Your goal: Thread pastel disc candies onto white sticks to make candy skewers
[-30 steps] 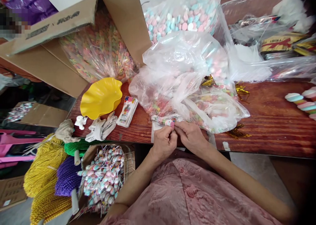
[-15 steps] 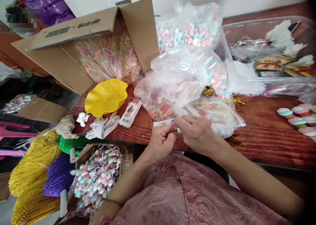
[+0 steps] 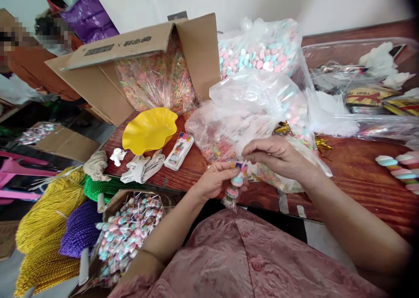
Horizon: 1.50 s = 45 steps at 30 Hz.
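Over the table's front edge, my left hand (image 3: 214, 180) pinches a wrapped candy lollipop (image 3: 238, 179) between thumb and fingers. The lollipop hangs tilted downward, with pale blue, pink and green pieces inside clear wrap and a small printed label at its top. My right hand (image 3: 276, 156) is just to the right, its fingertips pinched at the thin pale stick end of the lollipop. Behind both hands lie clear plastic bags (image 3: 248, 93) of pastel candies. A stack of printed cards (image 3: 179, 151) rests to the left of my left hand.
A yellow wavy dish (image 3: 149, 130), white strips of cloth (image 3: 142, 167) and a cardboard box (image 3: 201, 53) stand on the left. Below the table edge is a box of finished lollipops (image 3: 131, 232) beside yellow and purple cord bundles (image 3: 80, 230). A clear plastic tray (image 3: 363, 119) stands at the right.
My hands, closed together before, have come slightly apart. The lollipop now shows hanging from my left hand, and my right hand has risen to its stick end. The whole view has shifted a little.
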Tool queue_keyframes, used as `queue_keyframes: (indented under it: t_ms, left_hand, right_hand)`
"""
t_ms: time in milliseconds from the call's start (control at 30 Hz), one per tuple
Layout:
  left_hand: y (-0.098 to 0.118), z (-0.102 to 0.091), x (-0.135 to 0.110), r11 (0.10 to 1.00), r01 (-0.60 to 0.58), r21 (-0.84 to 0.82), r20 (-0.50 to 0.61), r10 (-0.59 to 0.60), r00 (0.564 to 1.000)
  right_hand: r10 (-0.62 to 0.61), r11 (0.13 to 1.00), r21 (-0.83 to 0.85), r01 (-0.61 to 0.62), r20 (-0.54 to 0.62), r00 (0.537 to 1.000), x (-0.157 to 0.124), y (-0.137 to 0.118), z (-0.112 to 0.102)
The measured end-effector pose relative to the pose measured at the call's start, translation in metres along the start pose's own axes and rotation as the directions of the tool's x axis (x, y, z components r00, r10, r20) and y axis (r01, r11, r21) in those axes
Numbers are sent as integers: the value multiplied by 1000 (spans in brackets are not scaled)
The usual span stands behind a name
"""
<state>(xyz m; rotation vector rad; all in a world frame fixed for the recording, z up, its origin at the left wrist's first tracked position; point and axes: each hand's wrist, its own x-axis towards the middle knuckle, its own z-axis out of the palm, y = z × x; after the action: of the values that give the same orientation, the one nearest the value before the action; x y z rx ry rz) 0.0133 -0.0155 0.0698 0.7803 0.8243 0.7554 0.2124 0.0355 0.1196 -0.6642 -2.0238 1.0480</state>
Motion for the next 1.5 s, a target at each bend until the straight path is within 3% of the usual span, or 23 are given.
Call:
queue_keyframes:
  t_ms: [67, 133, 233, 300, 400, 467, 567, 667, 767, 833, 900, 1000, 1100, 1167, 1200, 1267, 1333, 1433, 1500]
  left_hand:
    - [-14, 5, 8, 993, -105, -50, -173, 95, 980]
    - [-22, 7, 14, 971, -235, 35, -285, 235, 929]
    - [-26, 8, 20, 874, -392, 288, -314, 473, 823]
    - [-28, 10, 22, 823, -411, 391, -274, 531, 802]
    - [-34, 15, 25, 879, -369, 303, -221, 441, 870]
    - [-39, 18, 26, 935, -337, 110, -170, 352, 921]
    - [-44, 19, 27, 951, -285, -124, -113, 271, 956]
    - [-42, 12, 27, 964, -238, -122, -91, 228, 969]
    - [-35, 1, 24, 989, -94, -118, -78, 85, 993]
    - [-30, -4, 21, 988, 13, -154, -42, -20, 999]
    - [-25, -7, 18, 986, 78, -147, 38, -73, 997]
    - [-17, -9, 15, 989, 146, -34, 237, -134, 962]
    - [-9, -8, 13, 973, 207, 105, 431, -233, 872]
    - [-6, -7, 12, 953, 194, 234, 485, -287, 826]
    - [-5, -6, 11, 937, 137, 321, 474, -284, 834]
    - [-8, -2, 9, 846, -63, 529, 395, -179, 901]
    - [-14, 2, 6, 643, -249, 724, 301, 31, 953]
    - [-23, 6, 5, 333, -306, 892, 237, 231, 944]
    - [-25, 8, 6, 301, -296, 906, 225, 248, 942]
  right_hand:
    - [131, 989, 104, -108, -239, 962, -9, 12, 14]
    - [243, 965, 181, -188, -359, 901, -23, 23, 31]
    - [284, 959, 119, -258, -384, 879, -45, 35, 57]
    - [233, 968, 17, -252, -445, 865, -54, 38, 67]
    - [63, 960, -213, -183, -471, 880, -53, 38, 67]
    - [-71, 910, -395, -126, -447, 891, -50, 38, 64]
    - [-215, 828, -557, -69, -429, 877, -47, 43, 68]
    - [-244, 794, -606, -49, -392, 887, -47, 51, 74]
    - [-181, 792, -603, -99, -386, 905, -46, 52, 65]
    - [-206, 746, -664, -49, -300, 931, -45, 48, 52]
    - [-270, 649, -748, 141, -53, 961, -44, 41, 37]
    - [-293, 548, -722, 422, 307, 905, -46, 32, 21]
    - [-285, 520, -696, 495, 405, 869, -53, 26, 15]
    - [-236, 532, -708, 465, 403, 884, -59, 24, 17]
    - [-195, 551, -718, 425, 385, 902, -62, 24, 19]
    - [-80, 615, -731, 294, 314, 946, -67, 26, 22]
    - [79, 715, -689, 123, 254, 964, -71, 30, 25]
    - [269, 810, -575, -113, 194, 943, -74, 34, 30]
    - [239, 769, -624, -138, 80, 968, -77, 33, 34]
